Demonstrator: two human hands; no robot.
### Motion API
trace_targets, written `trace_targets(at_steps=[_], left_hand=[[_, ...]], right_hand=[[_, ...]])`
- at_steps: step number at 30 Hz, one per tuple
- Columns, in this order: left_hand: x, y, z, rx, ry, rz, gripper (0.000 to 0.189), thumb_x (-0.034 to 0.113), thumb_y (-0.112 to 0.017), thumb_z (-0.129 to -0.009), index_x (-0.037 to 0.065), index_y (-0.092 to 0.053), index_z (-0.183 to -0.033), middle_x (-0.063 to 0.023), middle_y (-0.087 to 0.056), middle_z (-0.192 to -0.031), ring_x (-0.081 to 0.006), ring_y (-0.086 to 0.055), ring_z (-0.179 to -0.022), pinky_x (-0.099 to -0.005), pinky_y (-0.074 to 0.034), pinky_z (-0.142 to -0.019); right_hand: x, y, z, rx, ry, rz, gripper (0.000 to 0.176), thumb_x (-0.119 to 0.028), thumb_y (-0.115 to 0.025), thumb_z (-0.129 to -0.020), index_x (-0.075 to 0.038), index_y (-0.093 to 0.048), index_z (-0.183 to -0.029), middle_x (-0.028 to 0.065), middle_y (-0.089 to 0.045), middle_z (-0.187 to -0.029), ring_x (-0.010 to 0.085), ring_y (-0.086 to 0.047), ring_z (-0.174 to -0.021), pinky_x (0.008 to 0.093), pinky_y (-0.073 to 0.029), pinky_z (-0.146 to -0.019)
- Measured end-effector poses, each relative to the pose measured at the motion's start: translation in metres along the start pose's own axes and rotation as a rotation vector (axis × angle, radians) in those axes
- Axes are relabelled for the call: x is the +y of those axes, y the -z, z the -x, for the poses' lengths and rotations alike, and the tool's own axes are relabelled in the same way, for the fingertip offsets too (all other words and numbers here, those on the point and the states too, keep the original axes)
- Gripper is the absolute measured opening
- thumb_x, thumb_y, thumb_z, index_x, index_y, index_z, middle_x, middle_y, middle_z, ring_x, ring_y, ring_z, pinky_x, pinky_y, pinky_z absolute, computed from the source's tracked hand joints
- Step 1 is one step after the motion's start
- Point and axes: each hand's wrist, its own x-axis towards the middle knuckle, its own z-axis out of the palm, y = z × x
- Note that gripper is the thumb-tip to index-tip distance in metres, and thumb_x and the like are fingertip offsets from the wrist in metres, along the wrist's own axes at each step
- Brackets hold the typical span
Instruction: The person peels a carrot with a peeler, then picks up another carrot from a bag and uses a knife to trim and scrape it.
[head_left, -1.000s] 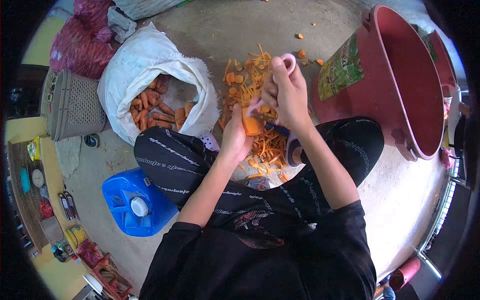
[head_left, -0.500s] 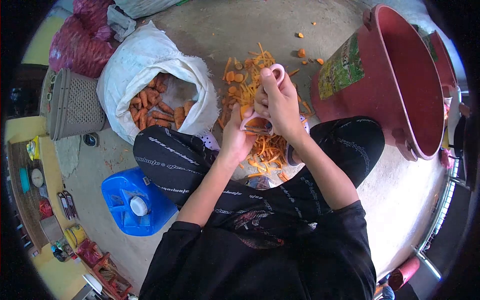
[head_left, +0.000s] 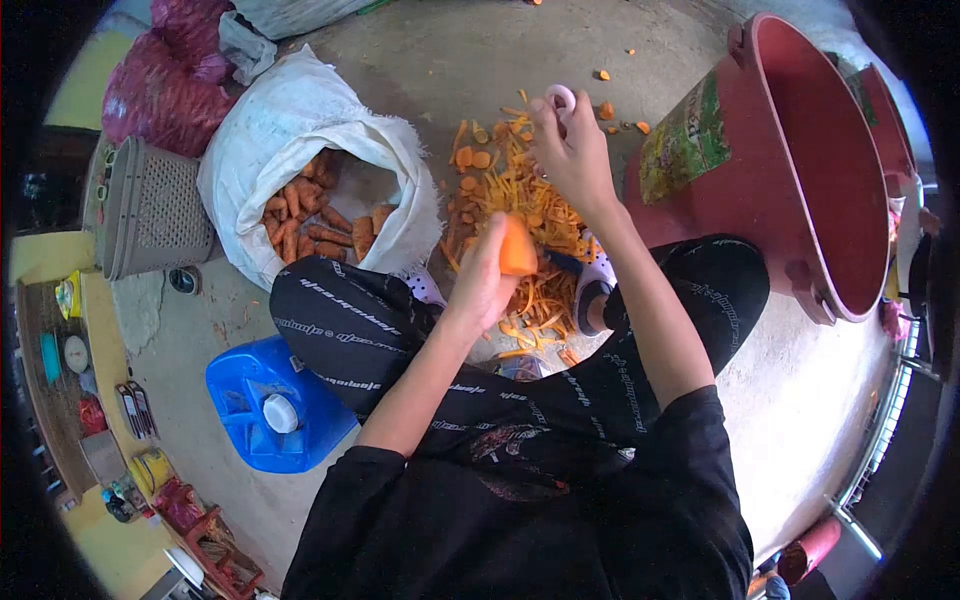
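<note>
My left hand [head_left: 482, 285] is closed round a bright orange peeled carrot [head_left: 518, 248], its thick end showing beyond the fingers. Higher up and to the right, my right hand [head_left: 577, 155] grips a pink peeler [head_left: 561, 98]; its ring handle sticks out above the fingers, and its blade end is mostly hidden. The two hands are apart, and the peeler does not touch the carrot. Orange peelings and cut carrot pieces [head_left: 535, 205] lie in a heap on the floor beneath my hands.
A white sack [head_left: 255, 150] of unpeeled carrots [head_left: 300, 205] stands at the left, beside a grey basket [head_left: 165, 215] and red mesh sacks [head_left: 165, 95]. Near my left knee is a blue jug [head_left: 262, 400]. A large red tub [head_left: 720, 190] stands at the right.
My right hand has drawn away upward with the peeler, off the carrot. My left hand has lowered slightly and turned, so more of the carrot shows.
</note>
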Motion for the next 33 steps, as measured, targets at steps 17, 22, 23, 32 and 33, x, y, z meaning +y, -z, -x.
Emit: trace_targets(at_steps=[17,22,23,32,33], left_hand=[[0.002,-0.003,-0.003,-0.214,-0.041,0.146,0.045,0.045,-0.024,-0.098,0.008,-0.049,-0.104,-0.003,-0.053,-0.098,-0.0138,-0.051,-0.092,-0.0349,-0.042,-0.084],[0.007,-0.016,0.003,-0.09,-0.112,-0.042,0.041,0.046,-0.029,-0.097,0.011,-0.051,-0.099,-0.0038,-0.055,-0.097,-0.0161,-0.053,-0.092,-0.0341,-0.045,-0.078],[0.005,-0.012,0.0,-0.106,-0.14,-0.088,0.045,0.048,-0.029,-0.097,0.009,-0.052,-0.103,-0.0047,-0.055,-0.098,-0.0166,-0.053,-0.092,-0.0338,-0.046,-0.076],[0.0,-0.007,0.009,-0.142,0.01,-0.092,0.051,0.047,-0.034,-0.096,0.002,-0.05,-0.11,-0.0091,-0.057,-0.094,-0.0188,-0.058,-0.08,-0.0339,-0.048,-0.071],[0.003,-0.007,0.008,-0.068,-0.03,-0.168,0.05,0.047,-0.034,-0.096,0.002,-0.05,-0.11,-0.009,-0.057,-0.094,-0.0189,-0.058,-0.08,-0.034,-0.048,-0.071]], right_hand=[[-0.045,0.01,0.047,-0.184,-0.452,-0.927,0.021,-0.026,-0.049,-0.095,-0.011,-0.037,-0.087,-0.0028,-0.035,-0.06,0.0044,-0.033,-0.044,0.0215,-0.028,-0.036],[-0.036,0.007,0.041,-0.173,-0.549,-0.901,0.021,-0.026,-0.05,-0.094,-0.01,-0.037,-0.087,-0.0023,-0.036,-0.061,0.0045,-0.035,-0.044,0.0218,-0.031,-0.035],[-0.033,0.005,0.037,-0.149,-0.573,-0.901,0.021,-0.026,-0.05,-0.093,-0.009,-0.038,-0.088,-0.0017,-0.037,-0.061,0.0052,-0.038,-0.045,0.022,-0.032,-0.035],[0.031,-0.011,-0.007,0.063,-0.067,0.116,0.027,-0.029,-0.052,-0.092,-0.003,-0.046,-0.093,0.0026,-0.047,-0.067,0.0118,-0.048,-0.05,0.027,-0.045,-0.047],[0.014,-0.001,-0.006,0.039,0.042,0.208,0.028,-0.03,-0.051,-0.092,-0.003,-0.043,-0.094,0.0032,-0.046,-0.065,0.0126,-0.05,-0.048,0.0277,-0.046,-0.046]])
